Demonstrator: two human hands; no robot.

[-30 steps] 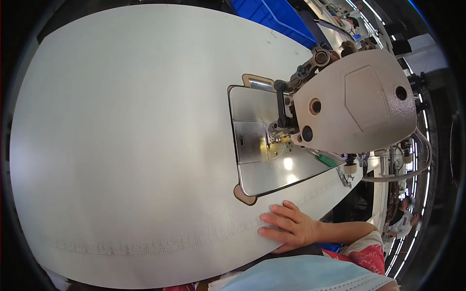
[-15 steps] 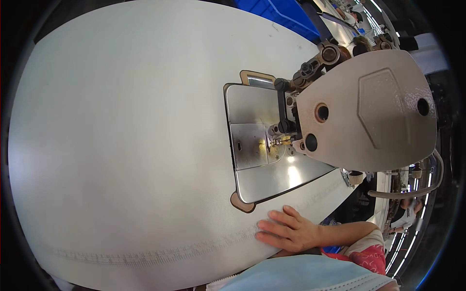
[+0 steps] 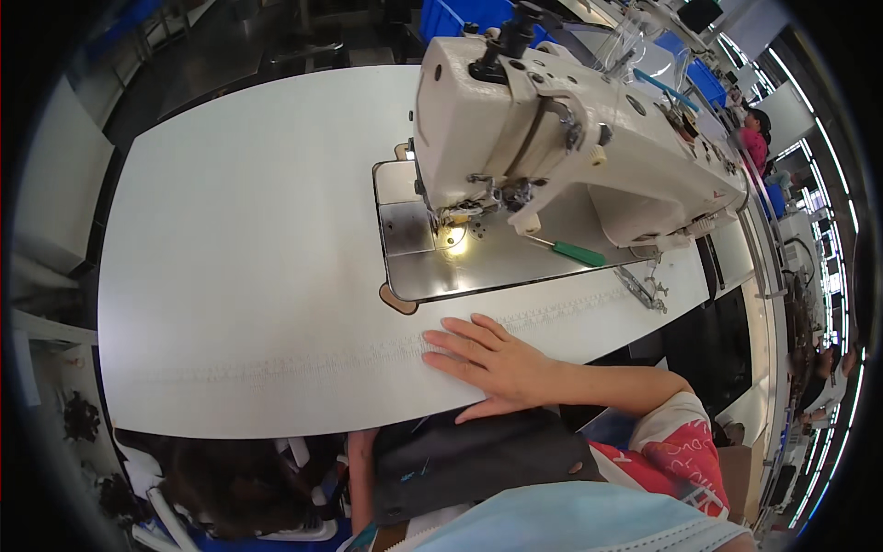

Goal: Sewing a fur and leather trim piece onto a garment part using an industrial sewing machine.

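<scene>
My right hand (image 3: 501,366) lies palm down on the front edge of a white worktable (image 3: 230,267), its fingers stretched out, holding nothing. Printed ruler marks run under its fingertips. Beyond it stands a white industrial sewing machine (image 3: 543,138), a small lamp shining on its steel bed (image 3: 543,239). A green-handled screwdriver (image 3: 578,253) lies on that bed, below the machine arm. My left forearm (image 3: 361,469) reaches down to the table's front edge; the left hand is hidden beneath the tabletop.
A small metal fitting (image 3: 644,288) lies on the table right of the bed. Blue bins (image 3: 464,14) are behind the machine. Under the front left edge are a dark shape (image 3: 230,478) and white tubes (image 3: 170,515). A person in pink (image 3: 756,143) is far off at right.
The view has shifted and tilted up, so the whole machine, the screwdriver and the room now show. My right hand stays on the table edge, thumb now visible. My left forearm has come into view.
</scene>
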